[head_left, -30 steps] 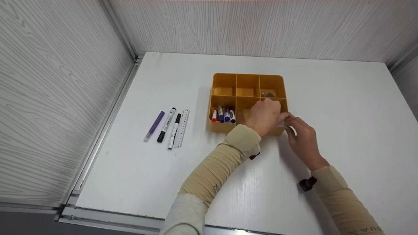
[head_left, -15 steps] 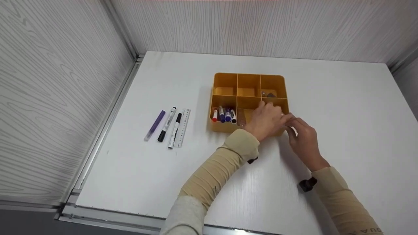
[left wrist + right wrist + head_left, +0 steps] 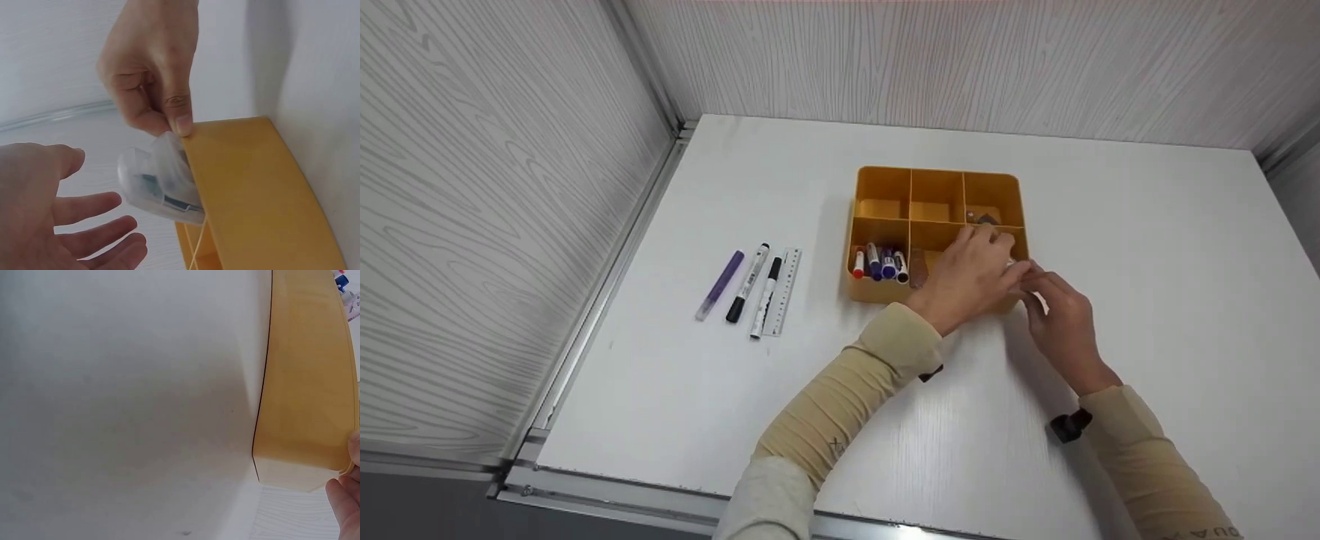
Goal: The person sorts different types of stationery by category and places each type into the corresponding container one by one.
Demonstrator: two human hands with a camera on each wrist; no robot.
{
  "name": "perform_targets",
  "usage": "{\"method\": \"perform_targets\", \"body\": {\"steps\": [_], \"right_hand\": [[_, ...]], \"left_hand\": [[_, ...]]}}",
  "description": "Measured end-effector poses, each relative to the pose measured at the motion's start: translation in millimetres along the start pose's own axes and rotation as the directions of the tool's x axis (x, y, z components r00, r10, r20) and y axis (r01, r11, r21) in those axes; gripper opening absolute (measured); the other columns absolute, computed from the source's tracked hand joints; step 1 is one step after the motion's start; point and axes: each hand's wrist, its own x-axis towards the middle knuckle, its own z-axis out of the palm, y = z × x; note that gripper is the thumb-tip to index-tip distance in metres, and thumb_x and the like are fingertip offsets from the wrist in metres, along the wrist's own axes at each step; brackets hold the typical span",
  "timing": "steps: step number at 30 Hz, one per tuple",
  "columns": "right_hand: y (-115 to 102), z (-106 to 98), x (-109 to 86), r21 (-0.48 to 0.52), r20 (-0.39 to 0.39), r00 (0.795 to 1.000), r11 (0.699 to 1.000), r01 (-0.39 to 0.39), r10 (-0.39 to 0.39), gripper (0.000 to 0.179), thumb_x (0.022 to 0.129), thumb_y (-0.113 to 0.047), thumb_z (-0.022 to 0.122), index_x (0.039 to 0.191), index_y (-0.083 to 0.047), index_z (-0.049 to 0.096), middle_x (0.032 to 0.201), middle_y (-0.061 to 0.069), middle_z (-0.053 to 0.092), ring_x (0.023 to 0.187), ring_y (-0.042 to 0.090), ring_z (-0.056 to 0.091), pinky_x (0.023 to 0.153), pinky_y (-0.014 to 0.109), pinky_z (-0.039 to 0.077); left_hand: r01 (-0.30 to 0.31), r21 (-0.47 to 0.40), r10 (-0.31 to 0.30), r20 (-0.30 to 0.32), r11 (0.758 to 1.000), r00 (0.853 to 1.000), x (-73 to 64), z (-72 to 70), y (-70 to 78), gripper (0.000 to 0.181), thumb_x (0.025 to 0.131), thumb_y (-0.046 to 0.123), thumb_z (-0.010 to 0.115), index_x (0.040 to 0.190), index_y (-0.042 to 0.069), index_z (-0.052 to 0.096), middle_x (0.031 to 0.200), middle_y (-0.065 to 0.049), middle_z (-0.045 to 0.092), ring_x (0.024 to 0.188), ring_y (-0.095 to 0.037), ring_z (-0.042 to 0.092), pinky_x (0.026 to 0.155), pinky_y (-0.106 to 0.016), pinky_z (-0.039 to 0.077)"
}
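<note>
My left hand [image 3: 971,274] is over the front right part of a yellow divided organizer box [image 3: 877,290]. In the left wrist view that hand [image 3: 39,208] has its fingers spread and relaxed, beside a rounded clear plastic item [image 3: 163,188] with a dark blue-green part inside. This item sticks up above the box rim and is apart from the left fingers. My right hand [image 3: 1061,319] pinches the box at its front right corner, thumb on the outer wall. Whether its fingers also touch the clear item cannot be told. The right wrist view shows only its fingertips [image 3: 344,498].
Several markers [image 3: 889,264] stand in the front left compartment, a translucent brownish piece [image 3: 919,268] in the one beside it. Small dark items [image 3: 985,219] lie at the back right. Left of the box are a purple marker [image 3: 720,285], two black-and-white markers [image 3: 749,283] and a clear ruler [image 3: 784,292].
My left hand has drawn slightly up and back, its fingers now more spread. The right hand keeps its place at the box corner. The whole head view has shifted a little.
</note>
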Motion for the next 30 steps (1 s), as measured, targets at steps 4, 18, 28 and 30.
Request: {"method": "perform_targets", "body": {"steps": [4, 18, 28, 30], "right_hand": [[-0.3, -0.5, 0.0, 0.000, 0.013, 1.000, 1.000, -0.010, 0.010, 0.013, 0.083, 0.017, 0.067, 0.091, 0.007, 0.068, 0.101, 0.017, 0.071, 0.115, 0.032, 0.066, 0.097, 0.025, 0.050], [-1.8, -1.5, -0.6, 0.003, 0.015, 1.000, 1.000, -0.021, 0.021, 0.012, 0.083, 0.015, 0.068, 0.089, 0.005, 0.068, 0.102, 0.016, 0.072, 0.117, 0.032, 0.065, 0.094, 0.036, 0.052], [3.7, -1.3, 0.1, -0.009, 0.021, 1.000, 1.000, -0.013, 0.013, 0.012, 0.083, 0.014, 0.070, 0.088, 0.003, 0.067, 0.101, 0.016, 0.071, 0.117, 0.032, 0.066, 0.100, 0.013, 0.046], [5.2, -1.6, 0.3, -0.006, 0.018, 1.000, 1.000, -0.006, 0.006, 0.012, 0.082, 0.014, 0.069, 0.088, 0.004, 0.067, 0.101, 0.017, 0.071, 0.117, 0.032, 0.065, 0.101, 0.008, 0.041]], "left_hand": [[-0.043, -0.022, 0.042, -0.062, 0.999, 0.997, -9.6, -10.8, -4.7, 0.042, 0.105, 0.041, 0.043, 0.125, 0.009, 0.061, 0.127, -0.006, 0.061, 0.112, -0.017, 0.056, 0.099, -0.020, 0.048], [-0.039, -0.225, -0.034, -0.309, 0.974, 0.950, -48.9, -48.9, -49.1, 0.027, 0.102, 0.027, 0.054, 0.119, 0.008, 0.065, 0.115, -0.005, 0.063, 0.104, -0.016, 0.058, 0.090, -0.018, 0.052], [0.096, -0.291, -0.204, -0.369, 0.952, 0.907, -74.6, -55.9, -100.6, 0.026, 0.102, 0.021, 0.054, 0.120, 0.005, 0.065, 0.117, -0.009, 0.063, 0.108, -0.021, 0.059, 0.095, -0.024, 0.052], [0.126, -0.293, -0.233, -0.366, 0.948, 0.901, -79.5, -54.8, -107.2, 0.026, 0.102, 0.021, 0.055, 0.121, 0.006, 0.065, 0.117, -0.009, 0.063, 0.109, -0.021, 0.059, 0.097, -0.025, 0.052]]}}
